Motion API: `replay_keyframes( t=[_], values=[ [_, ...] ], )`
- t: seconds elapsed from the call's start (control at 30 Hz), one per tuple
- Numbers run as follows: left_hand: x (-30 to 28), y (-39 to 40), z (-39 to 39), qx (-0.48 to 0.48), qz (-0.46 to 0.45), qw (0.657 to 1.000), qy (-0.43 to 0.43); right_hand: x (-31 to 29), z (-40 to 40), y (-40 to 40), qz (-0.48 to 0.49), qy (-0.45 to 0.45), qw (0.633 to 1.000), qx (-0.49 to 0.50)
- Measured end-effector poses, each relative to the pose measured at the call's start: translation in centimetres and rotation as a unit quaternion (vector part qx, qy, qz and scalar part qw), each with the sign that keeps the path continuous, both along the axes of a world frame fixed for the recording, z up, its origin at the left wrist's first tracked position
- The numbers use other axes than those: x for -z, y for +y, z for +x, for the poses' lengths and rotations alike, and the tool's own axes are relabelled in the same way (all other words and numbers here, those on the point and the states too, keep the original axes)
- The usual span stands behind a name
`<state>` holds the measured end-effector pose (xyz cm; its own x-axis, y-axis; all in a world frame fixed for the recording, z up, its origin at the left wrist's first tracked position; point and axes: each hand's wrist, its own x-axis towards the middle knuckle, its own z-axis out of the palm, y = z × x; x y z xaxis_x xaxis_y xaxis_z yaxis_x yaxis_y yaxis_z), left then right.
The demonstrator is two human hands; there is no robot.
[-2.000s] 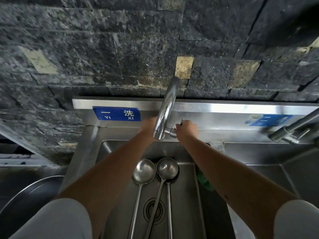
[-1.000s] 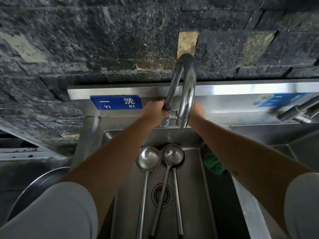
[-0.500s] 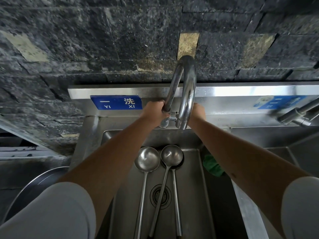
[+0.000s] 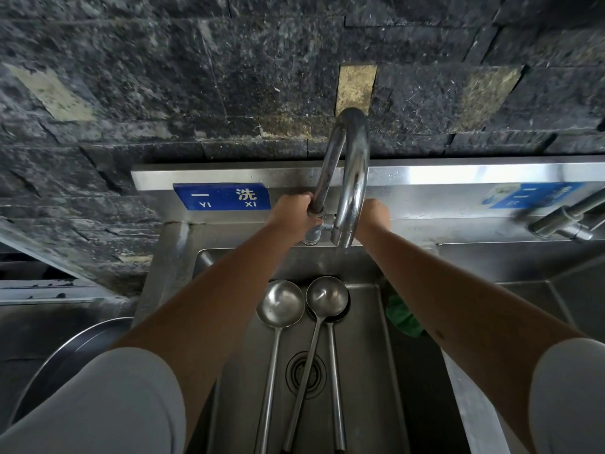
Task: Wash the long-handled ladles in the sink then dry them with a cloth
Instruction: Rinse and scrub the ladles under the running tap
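Head view looks down into a steel sink (image 4: 363, 371) set against a dark stone wall (image 4: 163, 77). Left hand (image 4: 291, 216) grips the faucet (image 4: 352, 178) at its base; right hand (image 4: 373, 214) sits behind the spout, its grip hard to tell. Ladles (image 4: 294, 309) lie side by side in the basin, bowls toward the wall, over the drain (image 4: 306, 371). Green cloth (image 4: 402, 317) lies just right of them.

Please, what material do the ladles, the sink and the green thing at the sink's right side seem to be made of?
Ladles: probably stainless steel, with a dull brushed finish and soft grey reflections in the bowls.
Sink: seemingly stainless steel too, with a matte, scuffed sheet surface and folded metal edges.
Green thing: looks like soft cloth or a scouring pad; it is crumpled and not shiny, and partly hidden by the right forearm, so uncertain.
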<state>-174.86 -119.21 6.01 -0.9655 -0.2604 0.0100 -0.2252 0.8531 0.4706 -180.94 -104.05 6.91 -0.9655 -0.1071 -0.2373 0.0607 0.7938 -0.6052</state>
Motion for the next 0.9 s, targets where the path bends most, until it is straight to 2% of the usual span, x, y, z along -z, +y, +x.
replay_keyframes(
  t=[0.1,0.2,0.27,0.33,0.37,0.47,0.6,0.73,0.9],
  values=[
    [0.2,-0.1,-0.1,0.004,-0.019,1.0,-0.005,0.3,-0.1,0.1,0.019,0.003,1.0,-0.004],
    [0.1,0.2,0.1,-0.021,0.018,1.0,-0.004,0.7,-0.1,0.0,0.024,0.006,1.0,-0.004],
    [-0.3,0.5,0.5,-0.046,0.123,0.991,-0.023,1.0,0.0,0.0,0.02,0.008,1.0,-0.005],
    [-0.4,0.3,1.1,-0.057,0.263,0.962,-0.039,1.4,0.5,0.0,-0.004,0.011,1.0,0.005],
    [-0.5,0.1,1.7,-0.061,0.297,0.952,-0.048,1.6,0.9,0.1,-0.013,0.011,1.0,0.011],
    [0.1,0.1,4.8,-0.093,0.315,0.941,-0.085,2.9,3.2,0.7,-0.026,-0.009,1.0,0.007],
    [2.8,0.8,10.9,-0.128,0.259,0.95,-0.119,5.9,8.8,1.7,-0.024,-0.067,0.997,-0.008],
    [5.6,2.0,17.0,-0.184,0.377,0.9,-0.118,9.3,16.0,1.7,-0.024,-0.127,0.991,-0.044],
    [8.8,3.5,21.9,-0.234,0.442,0.85,-0.166,13.3,22.7,1.3,0.048,-0.217,0.967,-0.122]
  ],
)
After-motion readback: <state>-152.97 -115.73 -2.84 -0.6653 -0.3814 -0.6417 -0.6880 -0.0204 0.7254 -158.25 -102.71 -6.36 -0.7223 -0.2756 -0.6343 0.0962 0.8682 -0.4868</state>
